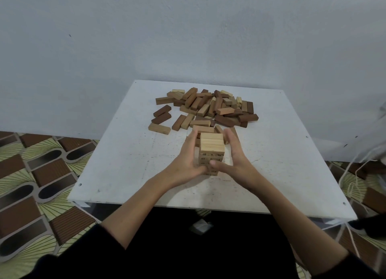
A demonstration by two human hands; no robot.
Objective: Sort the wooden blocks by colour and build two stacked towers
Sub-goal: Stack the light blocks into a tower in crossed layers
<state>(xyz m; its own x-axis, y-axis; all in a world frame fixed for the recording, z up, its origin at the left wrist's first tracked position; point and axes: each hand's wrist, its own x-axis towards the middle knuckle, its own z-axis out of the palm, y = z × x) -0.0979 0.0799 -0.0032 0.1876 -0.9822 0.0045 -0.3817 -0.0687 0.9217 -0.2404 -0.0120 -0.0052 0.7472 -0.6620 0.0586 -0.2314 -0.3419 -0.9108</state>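
White scuffed table (129, 166) | hands (211, 164) flat-fingered, pressing pale rectangular-block tower (212, 147)

A single wide-angle head view looks forward and steeply down from above the person's chest. The white counter (117, 174) fills the middle, close in, its far edge toward twelve o'clock against a pale wall (188, 32). Patterned floor (31, 184) shows at nine and three o'clock, bent by the lens.

Matt wooden blocks (205, 109) lie on a rough, white-painted table (133, 153).
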